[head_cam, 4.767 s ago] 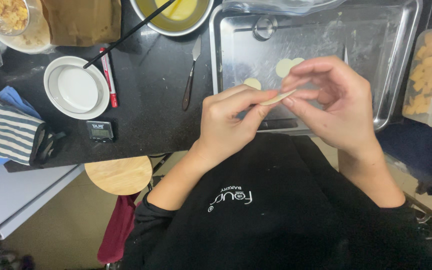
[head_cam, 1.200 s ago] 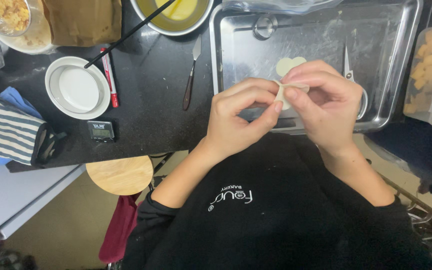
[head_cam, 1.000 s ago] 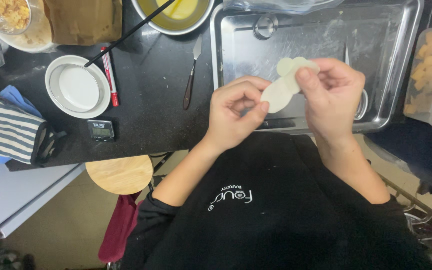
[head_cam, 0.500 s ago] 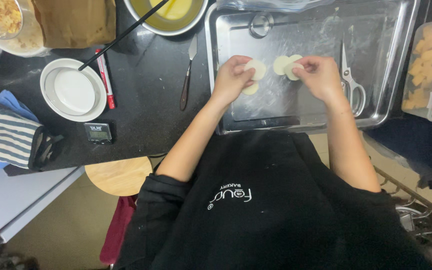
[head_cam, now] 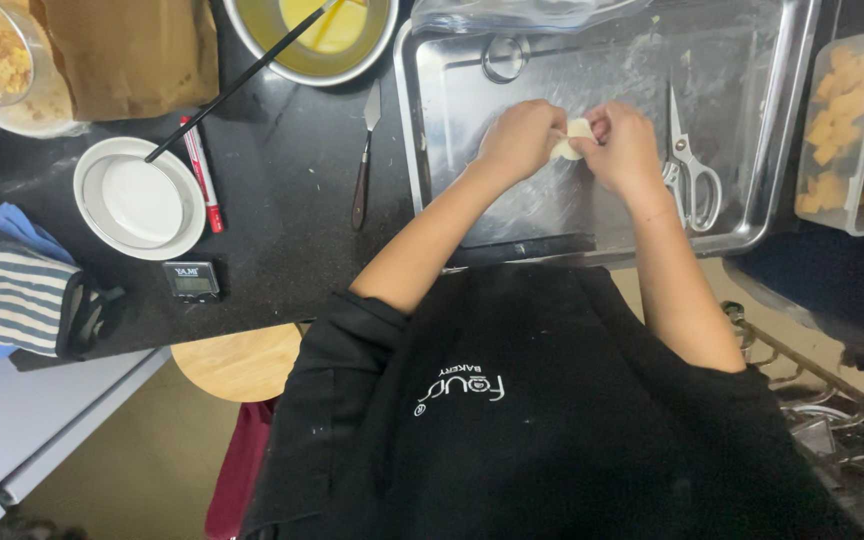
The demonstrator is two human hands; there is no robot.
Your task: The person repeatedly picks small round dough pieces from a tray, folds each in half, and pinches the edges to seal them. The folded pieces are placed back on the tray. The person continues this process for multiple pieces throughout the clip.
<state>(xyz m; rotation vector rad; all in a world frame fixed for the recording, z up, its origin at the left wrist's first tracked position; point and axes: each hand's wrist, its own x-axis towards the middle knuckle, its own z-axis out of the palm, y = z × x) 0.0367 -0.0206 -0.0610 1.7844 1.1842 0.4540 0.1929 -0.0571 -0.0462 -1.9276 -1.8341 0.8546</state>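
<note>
two hands, one dough piece, one scissors

Commercial bakery or pastry kitchen, going by the prep bench. Landmark: steel sheet tray on a black counter. Scissors lie inside the tray. Left of it: palette knife, metal bowl of yellow liquid, white lid, small digital timer. Right of it: tub of pastry cubes. Worker wears a black apron.
</note>
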